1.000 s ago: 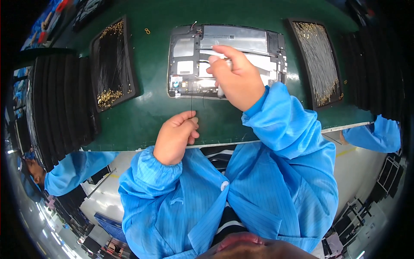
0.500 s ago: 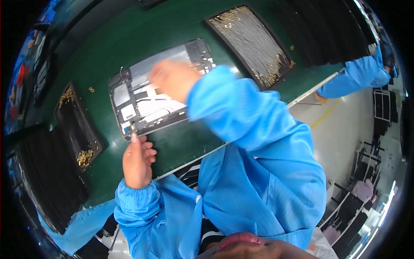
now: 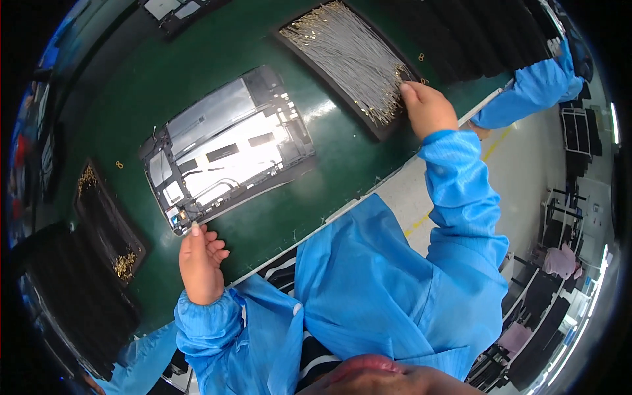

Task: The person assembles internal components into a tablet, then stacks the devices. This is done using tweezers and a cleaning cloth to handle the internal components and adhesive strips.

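Observation:
An opened tablet-like device [image 3: 227, 150] lies tilted on the green table, its battery, boards and thin wires exposed. At its near left corner my left hand [image 3: 201, 263] is closed, thumb and forefinger on the corner and the other fingers loosely curled. To the right, my right hand [image 3: 429, 108] pinches among the gold-tipped ends at the near right edge of a dark tray full of thin grey cables [image 3: 355, 62]. The fingertips seem to be on a cable end; whether it has been lifted from the bundle I cannot tell.
Another dark tray [image 3: 108, 220] with gold-tipped black cables stands at left, beside a black stack [image 3: 69, 283]. A small gold-ended piece [image 3: 119, 164] lies on the table. Another device [image 3: 172, 13] sits at the far edge. A co-worker's blue sleeve [image 3: 533, 99] is at right.
My right hand has swung from over the device to the cable tray at right. My left hand remains at the device's corner. The whole view has shifted slightly.

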The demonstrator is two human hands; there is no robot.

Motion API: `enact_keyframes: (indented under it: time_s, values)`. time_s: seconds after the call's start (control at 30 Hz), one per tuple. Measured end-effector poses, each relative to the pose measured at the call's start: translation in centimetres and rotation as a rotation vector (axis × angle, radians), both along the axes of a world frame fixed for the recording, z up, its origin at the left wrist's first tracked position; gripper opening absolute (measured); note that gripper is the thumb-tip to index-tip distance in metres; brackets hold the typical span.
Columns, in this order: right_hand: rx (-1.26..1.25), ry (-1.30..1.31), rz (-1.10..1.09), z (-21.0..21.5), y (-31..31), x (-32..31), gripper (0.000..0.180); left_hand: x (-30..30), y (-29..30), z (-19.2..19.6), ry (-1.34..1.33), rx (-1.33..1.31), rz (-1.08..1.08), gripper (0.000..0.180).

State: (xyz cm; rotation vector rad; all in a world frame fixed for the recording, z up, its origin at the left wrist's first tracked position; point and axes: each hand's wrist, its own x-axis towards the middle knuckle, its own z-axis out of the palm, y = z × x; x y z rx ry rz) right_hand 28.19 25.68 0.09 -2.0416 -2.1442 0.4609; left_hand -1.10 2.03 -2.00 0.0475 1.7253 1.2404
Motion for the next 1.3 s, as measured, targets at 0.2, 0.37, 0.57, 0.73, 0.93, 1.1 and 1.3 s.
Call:
enact_keyframes:
  time_s: [0.2,0.37,0.57,0.73,0.93,1.1,1.3]
  values:
    - [0.11,-0.003,-0.092,0.7,-1.7,1.0,0.031,0.9,0.5,0.3,0.119,-0.044,-0.057,0.033]
    - [0.249,0.404,-0.05,5.0,-4.5,-1.3,0.016,1.6,-0.5,0.8,0.451,-0.04,-0.297,0.03]
    - [-0.105,0.708,0.445,4.9,-7.1,-5.4,0.016,3.3,1.5,3.5,1.532,0.434,-0.743,0.04]
    - [-0.762,0.717,0.821,3.0,-8.5,-9.5,0.019,4.3,2.9,3.6,1.437,0.581,-0.971,0.04]
    - [-0.814,0.695,0.79,0.8,-9.3,-10.3,0.028,4.3,3.0,2.5,1.301,0.527,-1.014,0.026]
    - [-0.862,1.011,0.107,-0.1,-9.0,-10.9,0.03,4.0,5.1,1.7,1.479,0.4,-0.842,0.019]
    - [-0.731,1.29,-0.13,0.1,-7.6,-12.2,0.034,3.7,6.9,0.6,1.533,0.266,-0.917,0.015]
